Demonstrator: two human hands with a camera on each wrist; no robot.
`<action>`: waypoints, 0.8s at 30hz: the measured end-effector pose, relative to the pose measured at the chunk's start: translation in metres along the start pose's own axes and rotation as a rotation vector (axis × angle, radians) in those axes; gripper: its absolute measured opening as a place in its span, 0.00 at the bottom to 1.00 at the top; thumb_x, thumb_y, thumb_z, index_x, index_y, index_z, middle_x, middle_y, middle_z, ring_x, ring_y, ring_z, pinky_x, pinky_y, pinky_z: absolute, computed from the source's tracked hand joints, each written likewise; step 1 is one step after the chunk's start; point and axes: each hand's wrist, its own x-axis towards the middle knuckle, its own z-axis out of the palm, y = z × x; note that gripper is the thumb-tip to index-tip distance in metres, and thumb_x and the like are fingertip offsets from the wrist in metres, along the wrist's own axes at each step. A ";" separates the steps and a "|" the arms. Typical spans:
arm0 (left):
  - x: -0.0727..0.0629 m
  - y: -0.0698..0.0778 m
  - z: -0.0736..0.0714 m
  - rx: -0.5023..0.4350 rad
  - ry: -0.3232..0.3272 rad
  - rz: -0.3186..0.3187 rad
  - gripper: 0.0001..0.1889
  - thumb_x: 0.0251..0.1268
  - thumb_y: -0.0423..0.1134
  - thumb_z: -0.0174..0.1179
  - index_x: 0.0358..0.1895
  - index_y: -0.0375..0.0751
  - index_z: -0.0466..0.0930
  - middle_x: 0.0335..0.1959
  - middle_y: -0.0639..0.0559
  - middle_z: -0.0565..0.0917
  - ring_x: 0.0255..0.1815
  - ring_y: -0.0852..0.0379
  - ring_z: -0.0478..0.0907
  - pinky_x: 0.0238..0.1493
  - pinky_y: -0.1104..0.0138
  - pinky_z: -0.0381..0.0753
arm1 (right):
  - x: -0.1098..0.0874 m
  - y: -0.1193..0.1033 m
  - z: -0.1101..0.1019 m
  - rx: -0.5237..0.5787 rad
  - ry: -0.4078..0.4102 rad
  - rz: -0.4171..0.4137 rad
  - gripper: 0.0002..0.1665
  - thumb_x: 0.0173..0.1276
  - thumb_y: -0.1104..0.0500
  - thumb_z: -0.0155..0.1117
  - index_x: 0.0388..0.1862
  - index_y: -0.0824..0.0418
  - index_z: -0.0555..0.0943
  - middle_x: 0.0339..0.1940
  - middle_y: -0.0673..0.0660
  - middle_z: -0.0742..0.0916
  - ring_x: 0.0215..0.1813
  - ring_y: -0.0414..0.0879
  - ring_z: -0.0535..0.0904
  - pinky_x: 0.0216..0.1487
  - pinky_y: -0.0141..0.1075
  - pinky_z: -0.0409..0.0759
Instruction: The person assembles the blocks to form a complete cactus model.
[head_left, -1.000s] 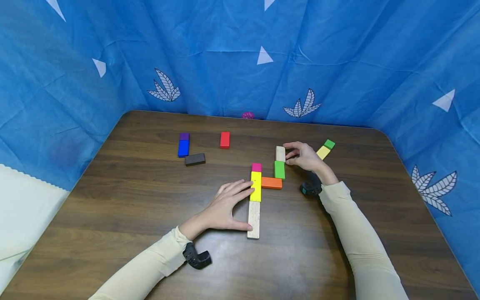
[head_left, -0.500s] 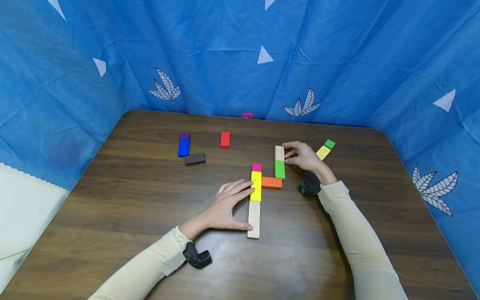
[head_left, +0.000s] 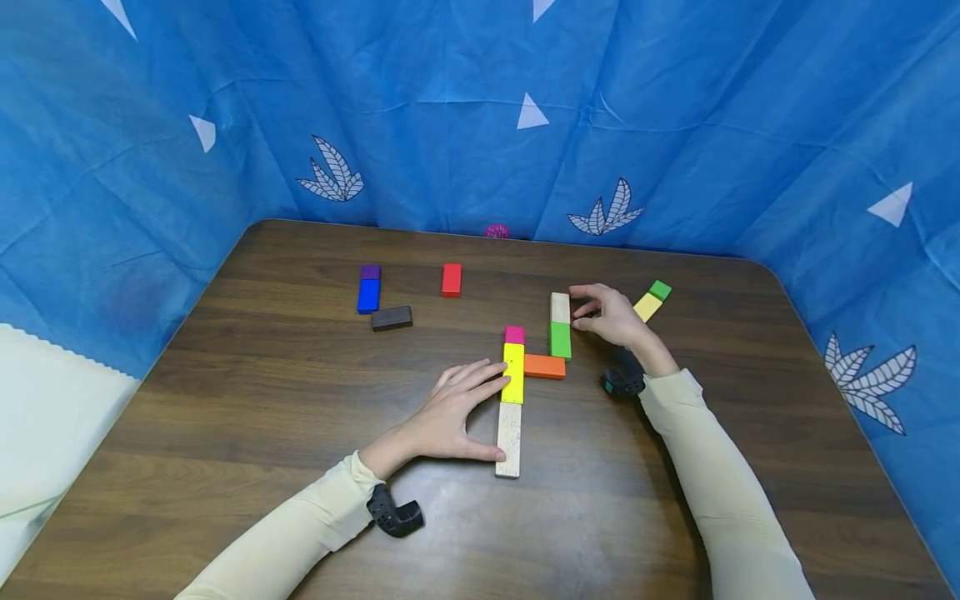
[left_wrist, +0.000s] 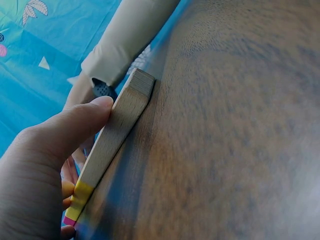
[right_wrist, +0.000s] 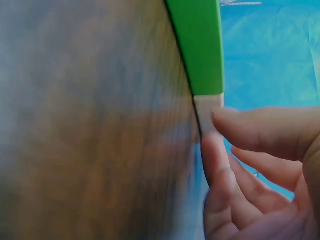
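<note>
My left hand (head_left: 453,417) lies spread along the left side of a row of blocks, fingertips at the yellow block (head_left: 513,379) and thumb at the long natural-wood block (head_left: 509,442). A pink block (head_left: 514,335) tops this row. In the left wrist view the thumb touches the side of the wood block (left_wrist: 117,125). My right hand (head_left: 611,317) is beside a short natural-wood block (head_left: 560,307), fingertips right at its right side. That block lies end to end with a green block (head_left: 560,340). An orange block (head_left: 544,367) bridges the yellow and green blocks.
Toward the back left lie a blue block (head_left: 368,296) with a purple block (head_left: 371,272), a dark block (head_left: 392,318) and a red block (head_left: 452,280). Beyond my right hand are a pale yellow block (head_left: 648,306) and a small green block (head_left: 660,290). A blue curtain (head_left: 420,108) borders the table.
The short wood block has shifted slightly left, coming more into line with the green block, as my right hand moved slightly left. The left hand stays in place.
</note>
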 end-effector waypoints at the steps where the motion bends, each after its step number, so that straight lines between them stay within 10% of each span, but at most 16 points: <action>1: 0.000 0.000 0.000 0.000 -0.001 0.000 0.52 0.44 0.68 0.68 0.74 0.48 0.64 0.77 0.55 0.61 0.79 0.49 0.53 0.73 0.46 0.53 | -0.004 -0.001 0.001 -0.001 0.029 -0.013 0.33 0.67 0.66 0.63 0.71 0.65 0.68 0.68 0.65 0.73 0.56 0.58 0.79 0.52 0.46 0.79; 7: 0.001 0.000 0.000 0.002 0.005 0.008 0.52 0.43 0.67 0.69 0.74 0.47 0.64 0.77 0.54 0.61 0.78 0.48 0.54 0.72 0.47 0.54 | -0.032 -0.006 0.013 -0.016 0.163 -0.150 0.34 0.71 0.52 0.63 0.71 0.62 0.68 0.72 0.63 0.71 0.69 0.60 0.69 0.65 0.58 0.71; 24: 0.001 -0.002 -0.001 -0.021 -0.004 -0.003 0.52 0.44 0.67 0.69 0.74 0.48 0.64 0.77 0.54 0.61 0.79 0.48 0.53 0.73 0.45 0.53 | -0.056 0.006 0.041 -0.184 0.049 -0.242 0.41 0.70 0.48 0.62 0.77 0.57 0.61 0.80 0.59 0.59 0.81 0.61 0.45 0.73 0.68 0.39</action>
